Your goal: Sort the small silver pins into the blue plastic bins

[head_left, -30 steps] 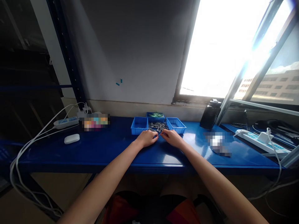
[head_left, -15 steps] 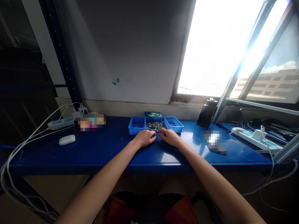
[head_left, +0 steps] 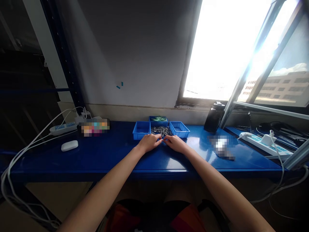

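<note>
My left hand [head_left: 150, 142] and my right hand [head_left: 175, 142] meet fingertip to fingertip over the blue table, both closed in a pinch. Whatever lies between the fingers is too small to name. Just beyond them is a pile of small dark and silvery metal pieces [head_left: 161, 130], thin like screws. A blue bin [head_left: 141, 135] stands left of the pile, and a second blue bin [head_left: 181, 133] stands to its right. Behind the pile sits a third blue bin [head_left: 158, 123] holding green, clear-looking material [head_left: 158, 119].
On the blue table [head_left: 101, 161], a white case [head_left: 69, 145] and a power strip [head_left: 63, 128] with cables lie left. A black bottle [head_left: 214, 117] stands right, near a blurred item [head_left: 221, 146]. Another power strip [head_left: 265, 144] and a metal frame are at far right.
My fingertips have drawn closer together, the right hand shifting slightly left with its fingers more bent. The bins and the pile stay in place.
</note>
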The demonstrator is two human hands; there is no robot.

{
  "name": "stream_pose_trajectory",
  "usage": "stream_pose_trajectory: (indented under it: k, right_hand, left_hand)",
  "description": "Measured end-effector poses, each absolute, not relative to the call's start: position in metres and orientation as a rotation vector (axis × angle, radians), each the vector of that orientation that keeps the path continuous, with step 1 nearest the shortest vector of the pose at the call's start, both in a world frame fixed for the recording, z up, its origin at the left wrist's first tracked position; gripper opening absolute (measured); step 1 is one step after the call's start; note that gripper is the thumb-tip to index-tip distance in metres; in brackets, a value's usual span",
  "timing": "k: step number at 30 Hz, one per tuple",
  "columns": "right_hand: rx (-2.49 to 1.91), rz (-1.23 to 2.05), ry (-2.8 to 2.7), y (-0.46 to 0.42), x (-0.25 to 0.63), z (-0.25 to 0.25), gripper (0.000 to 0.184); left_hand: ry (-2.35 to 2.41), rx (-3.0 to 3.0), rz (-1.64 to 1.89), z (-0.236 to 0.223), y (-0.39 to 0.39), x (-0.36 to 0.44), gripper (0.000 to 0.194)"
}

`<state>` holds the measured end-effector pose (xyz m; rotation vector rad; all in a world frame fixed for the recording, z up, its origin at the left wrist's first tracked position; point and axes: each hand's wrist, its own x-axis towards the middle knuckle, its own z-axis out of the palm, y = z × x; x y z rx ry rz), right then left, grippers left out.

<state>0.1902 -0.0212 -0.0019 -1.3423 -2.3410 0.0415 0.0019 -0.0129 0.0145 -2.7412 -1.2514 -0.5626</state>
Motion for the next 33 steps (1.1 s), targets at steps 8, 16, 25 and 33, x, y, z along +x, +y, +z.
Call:
stream_pose_trajectory:
  k: [8, 16, 25, 33]
  right_hand:
    - [-1.367, 0.012, -2.34, -0.0208, 0.1905, -0.0019, 0.024]
    - [-1.368, 0.008, -2.342, -0.0216, 0.1902, -0.0008, 0.022]
    - [-1.364, 0.006, -2.358, -0.0211, 0.1908, -0.0023, 0.022]
    - [-1.364, -0.011, -2.373, -0.0199, 0.1909, -0.0035, 0.023]
  left_hand:
    - [-1.259, -2.727, -0.584, 0.0165, -0.014, 0.0019, 0.034]
    - [-1.172, -2.746, -0.617, 0.0151, -0.0148, 0.0026, 0.029]
    - [-1.081, -2.766, -0.628, 0.0136, -0.0141, 0.0014, 0.03]
    - [-1.026, -2.768, -0.653, 0.0095, -0.0092, 0.0011, 0.035]
